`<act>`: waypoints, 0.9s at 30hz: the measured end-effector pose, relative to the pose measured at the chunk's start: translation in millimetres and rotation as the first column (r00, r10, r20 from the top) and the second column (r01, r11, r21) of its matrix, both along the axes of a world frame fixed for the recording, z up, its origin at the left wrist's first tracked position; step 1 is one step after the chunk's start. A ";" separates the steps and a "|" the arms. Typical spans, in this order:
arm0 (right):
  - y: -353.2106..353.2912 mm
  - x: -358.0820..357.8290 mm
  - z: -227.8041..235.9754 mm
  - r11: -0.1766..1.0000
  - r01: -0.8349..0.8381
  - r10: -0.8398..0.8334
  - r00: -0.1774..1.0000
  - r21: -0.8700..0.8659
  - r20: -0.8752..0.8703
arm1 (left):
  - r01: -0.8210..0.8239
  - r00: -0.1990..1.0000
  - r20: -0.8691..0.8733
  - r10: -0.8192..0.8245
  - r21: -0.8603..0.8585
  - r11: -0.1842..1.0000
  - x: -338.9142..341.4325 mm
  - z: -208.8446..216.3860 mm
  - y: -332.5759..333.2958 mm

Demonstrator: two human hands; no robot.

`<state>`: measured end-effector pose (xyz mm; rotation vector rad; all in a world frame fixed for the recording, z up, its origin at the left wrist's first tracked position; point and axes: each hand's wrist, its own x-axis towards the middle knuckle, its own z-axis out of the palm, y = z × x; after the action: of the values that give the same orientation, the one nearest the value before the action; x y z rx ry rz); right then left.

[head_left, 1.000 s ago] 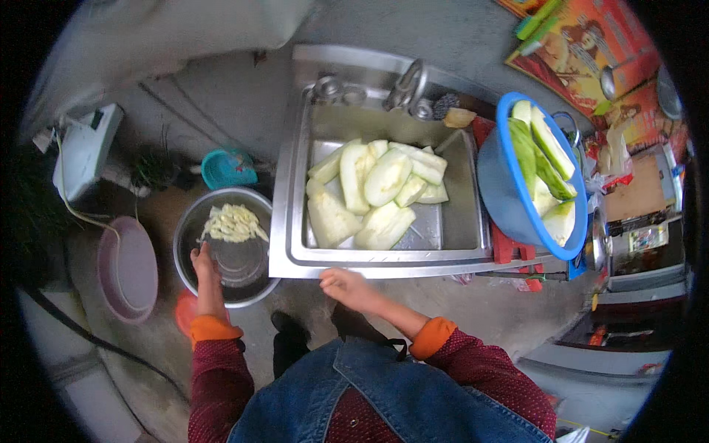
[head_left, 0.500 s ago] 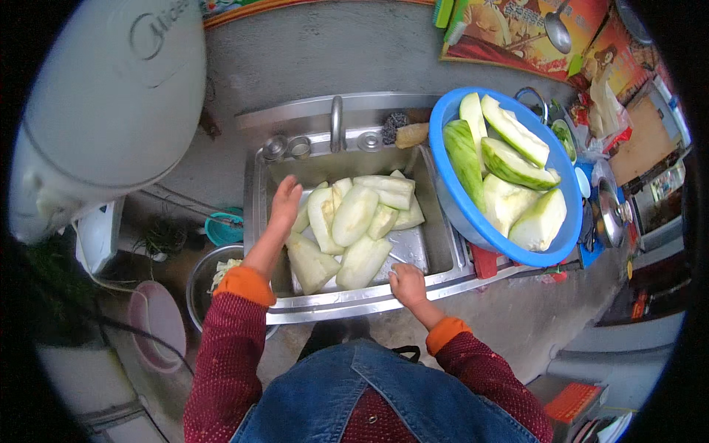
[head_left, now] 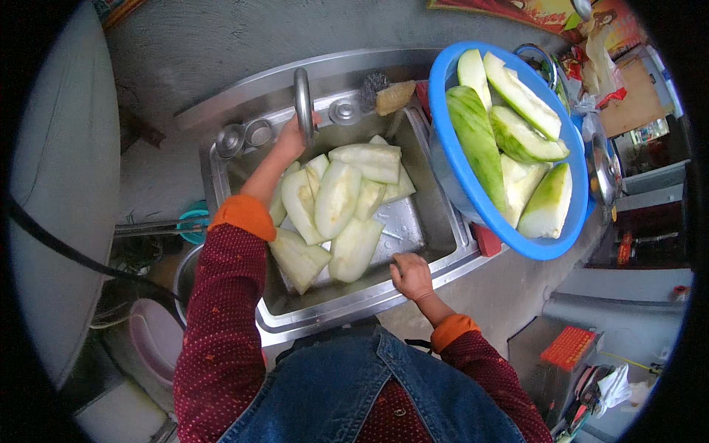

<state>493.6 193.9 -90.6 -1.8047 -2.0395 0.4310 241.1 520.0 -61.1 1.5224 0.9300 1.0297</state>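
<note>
At the sink: steel sink (head_left: 443,255), our landmark, full of peeled pale-green gourd halves (head_left: 336,199).
Right of the sink: blue basin (head_left: 450,159), tilted over the rim, holding more cut gourd (head_left: 517,125).
Back of the sink: curved tap (head_left: 303,103), upright.
Left hand (head_left: 290,139): fingers curled around the tap, gripping it; gourd halves lie just below the wrist.
Right hand (head_left: 411,277): fingers folded over the sink's front rim, holding no gourd; nearest half just beside them, inside.
</note>
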 end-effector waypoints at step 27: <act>3.0 -5.7 -0.3 0.997 0.009 -0.006 0.999 -0.074 0.041 | -0.084 0.957 -0.260 0.131 0.183 0.979 -12.2 -24.5 -8.1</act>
<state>487.9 196.9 -90.9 -1.8786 -2.0691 0.4771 229.0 511.9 -85.5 1.8049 1.1502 1.0151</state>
